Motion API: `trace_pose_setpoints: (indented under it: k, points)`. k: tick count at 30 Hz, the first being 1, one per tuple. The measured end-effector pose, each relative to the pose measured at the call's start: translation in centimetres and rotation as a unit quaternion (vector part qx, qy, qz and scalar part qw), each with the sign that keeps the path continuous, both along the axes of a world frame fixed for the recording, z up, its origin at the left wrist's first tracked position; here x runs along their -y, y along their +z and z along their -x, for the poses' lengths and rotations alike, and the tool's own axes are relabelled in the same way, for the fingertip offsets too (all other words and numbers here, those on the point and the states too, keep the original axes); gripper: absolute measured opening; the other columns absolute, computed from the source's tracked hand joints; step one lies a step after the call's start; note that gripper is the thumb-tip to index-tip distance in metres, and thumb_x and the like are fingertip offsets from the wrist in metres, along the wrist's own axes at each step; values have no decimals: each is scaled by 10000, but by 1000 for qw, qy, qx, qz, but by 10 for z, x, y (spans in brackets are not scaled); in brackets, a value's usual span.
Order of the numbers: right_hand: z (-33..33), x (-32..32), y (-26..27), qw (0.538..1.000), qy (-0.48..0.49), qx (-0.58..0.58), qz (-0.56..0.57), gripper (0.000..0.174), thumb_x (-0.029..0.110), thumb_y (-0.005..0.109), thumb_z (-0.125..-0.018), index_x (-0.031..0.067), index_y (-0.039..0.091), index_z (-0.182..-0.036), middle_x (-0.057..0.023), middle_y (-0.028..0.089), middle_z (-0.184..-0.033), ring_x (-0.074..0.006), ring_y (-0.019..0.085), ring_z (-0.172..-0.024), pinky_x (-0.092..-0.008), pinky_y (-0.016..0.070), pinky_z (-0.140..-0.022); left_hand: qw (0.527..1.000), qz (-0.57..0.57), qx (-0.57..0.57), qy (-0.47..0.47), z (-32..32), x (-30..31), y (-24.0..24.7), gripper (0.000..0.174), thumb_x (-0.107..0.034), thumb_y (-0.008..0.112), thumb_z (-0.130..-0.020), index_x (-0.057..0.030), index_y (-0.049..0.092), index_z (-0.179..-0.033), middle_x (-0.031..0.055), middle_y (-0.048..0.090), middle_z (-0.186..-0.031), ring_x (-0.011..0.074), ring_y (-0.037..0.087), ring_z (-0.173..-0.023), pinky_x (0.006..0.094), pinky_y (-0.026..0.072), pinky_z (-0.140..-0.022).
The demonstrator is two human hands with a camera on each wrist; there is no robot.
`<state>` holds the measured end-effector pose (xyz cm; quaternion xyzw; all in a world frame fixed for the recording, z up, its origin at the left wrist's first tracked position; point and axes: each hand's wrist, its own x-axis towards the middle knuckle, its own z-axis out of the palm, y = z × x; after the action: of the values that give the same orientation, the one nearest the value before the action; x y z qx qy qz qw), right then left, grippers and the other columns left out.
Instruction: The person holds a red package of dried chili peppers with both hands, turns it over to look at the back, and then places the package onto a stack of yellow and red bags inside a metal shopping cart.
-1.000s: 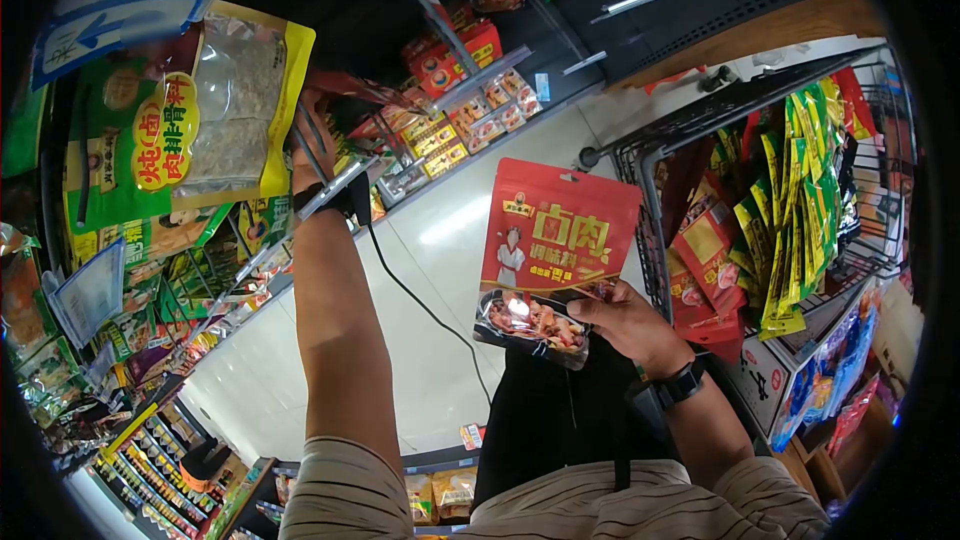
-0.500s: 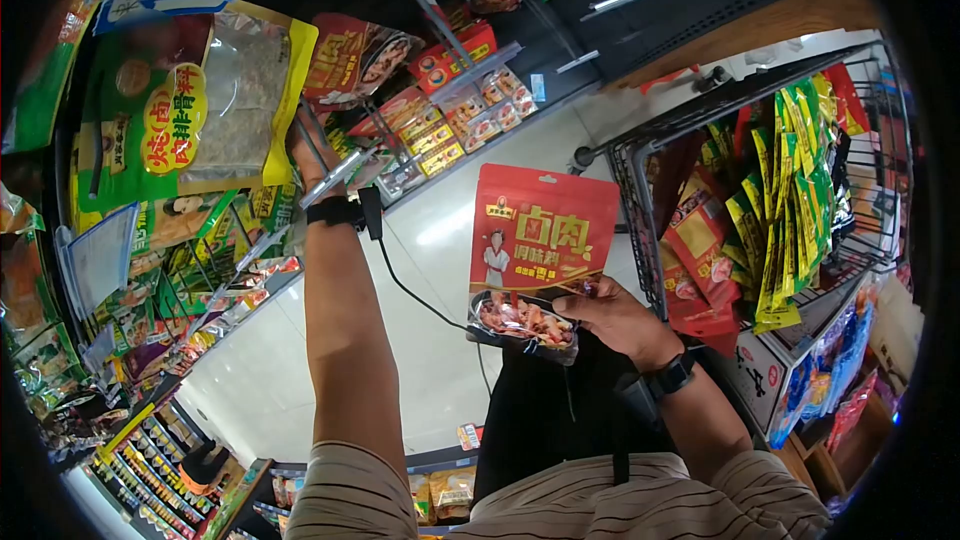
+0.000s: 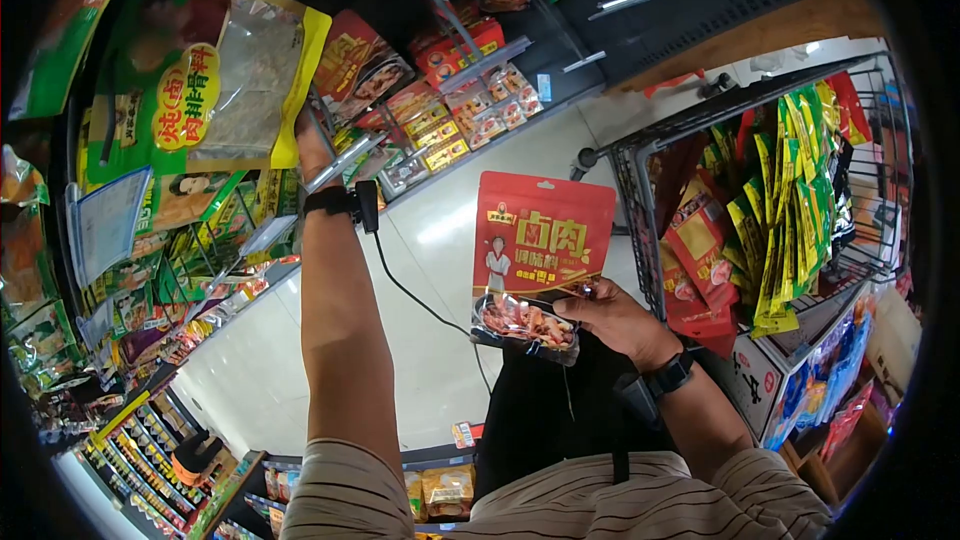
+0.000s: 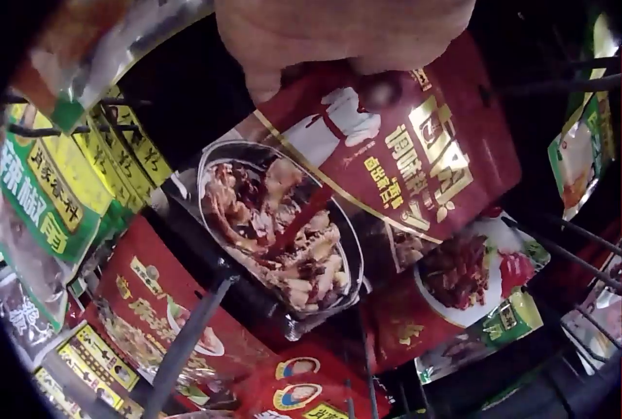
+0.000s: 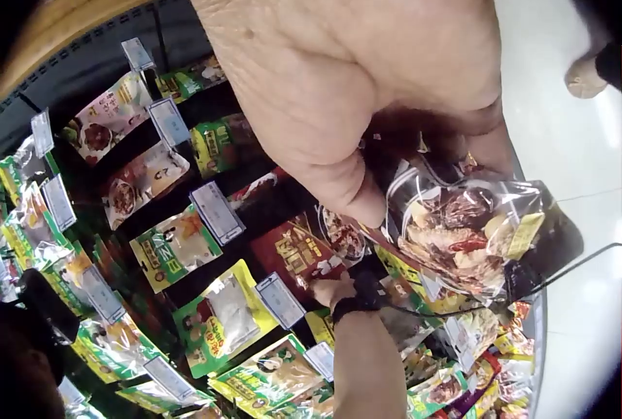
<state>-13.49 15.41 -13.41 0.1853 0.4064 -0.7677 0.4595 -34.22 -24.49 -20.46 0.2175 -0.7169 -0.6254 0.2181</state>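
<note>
In the head view my right hand (image 3: 620, 323) pinches a red seasoning pouch (image 3: 545, 240) by its lower right corner, thumb on the front. The right wrist view shows the pouch's meat-picture end (image 5: 466, 234) beyond the thumb. My left hand (image 4: 350, 20) holds a similar red seasoning pouch (image 4: 389, 166) among the shelf hooks, its fingers over the pouch's edge in the left wrist view. From the head view this second pouch (image 3: 360, 65) hangs tilted, and most of my left hand (image 3: 312, 145) is hidden behind a green and yellow pouch (image 3: 190, 90).
A black wire cart (image 3: 650, 155) on the right carries red pouches (image 3: 700, 240) and many yellow-green packets (image 3: 785, 210). Metal hooks with price-tag holders (image 3: 345, 162) stick out from the shelf. Boxed goods (image 3: 440, 140) sit lower down. A cable (image 3: 415, 290) trails from my left wrist.
The red pouch at the shelf has turned from nearly edge-on to showing its front, tilted, with my left hand. The pouch in my right hand has shifted slightly left and straightened.
</note>
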Motion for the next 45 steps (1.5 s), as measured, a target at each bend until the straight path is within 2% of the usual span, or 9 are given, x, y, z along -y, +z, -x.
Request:
trace_pose_setpoints:
  k: [5, 9, 13, 16, 19, 20, 28, 36, 45]
  points:
    - [6, 6, 5, 1000, -8, 10, -2, 385, 64, 657, -926, 59, 578, -1302, -18, 628, -1263, -122, 562, -1156, -290, 412, -1030, 999, -12, 40, -9, 11, 32, -56, 534, -518, 465, -1009, -37, 614, -1189, 74, 634, -1069, 208, 570, -982, 334, 446, -891]
    - [13, 14, 22, 997, 35, -61, -39, 392, 34, 641, -912, 46, 566, -1296, -38, 620, -1279, -131, 551, -1183, -299, 403, -1040, 919, 357, 14, -168, 8, 29, -75, 406, -355, 453, -1019, 4, 569, -1169, 170, 641, -1068, 302, 610, -1047, 416, 467, -946]
    - [6, 10, 25, 998, 6, -18, -65, 314, 58, 656, -898, 105, 587, -1200, -8, 609, -1212, -147, 580, -1119, -328, 466, -938, 810, 580, 22, -85, -38, -17, -45, 296, -142, 477, -944, 36, 614, -1137, 262, 657, -1038, 382, 653, -924, 458, 527, -814]
    - [14, 24, 30, 990, 25, -58, -130, 286, 73, 680, -884, 116, 609, -1158, -10, 639, -1144, -166, 610, -1078, -355, 494, -899, 838, 429, 287, -179, -32, -41, -92, 232, -140, 490, -933, -20, 679, -995, 212, 692, -997, 345, 687, -894, 455, 547, -777]
    - [17, 10, -2, 980, 92, -114, -137, 406, 123, 674, -910, 74, 549, -1293, -58, 571, -1249, -167, 571, -1130, -347, 480, -919, 953, 297, 19, -49, -68, -80, -32, 212, -187, 536, -915, -3, 624, -975, 222, 667, -940, 386, 655, -911, 459, 514, -804]
    - [20, 22, 22, 993, 47, -15, -110, 404, 127, 683, -904, 67, 555, -1283, -68, 576, -1249, -182, 577, -1131, -360, 479, -929, 998, 59, -25, 11, -71, -89, -20, 225, -204, 551, -908, 8, 607, -958, 226, 657, -920, 394, 647, -905, 456, 505, -799]
    - [14, 37, 47, 995, 52, -65, -62, 369, 180, 656, -920, 90, 538, -1258, -58, 609, -1178, -206, 612, -1086, -379, 489, -916, 981, 0, 160, -109, -219, -93, 80, 409, -324, 627, -937, 31, 563, -1130, 157, 657, -1003, 229, 621, -929, 370, 483, -799]
    - [10, 38, 58, 995, 83, -53, -25, 361, 57, 665, -899, 92, 559, -1242, -49, 649, -1156, -188, 632, -1064, -373, 516, -884, 931, -315, 128, -131, -314, -134, 148, 448, -323, 651, -961, 24, 555, -1227, 68, 641, -1092, 131, 597, -1023, 277, 480, -916]
    - [-30, 62, 111, 986, 141, -73, 51, 422, 47, 598, -931, 37, 491, -1339, -91, 609, -1245, -205, 616, -1134, -383, 506, -972, 908, -400, 84, -92, -365, -129, 190, 389, -248, 589, -1007, -2, 565, -1307, 45, 665, -1151, 86, 622, -1007, 261, 500, -929]
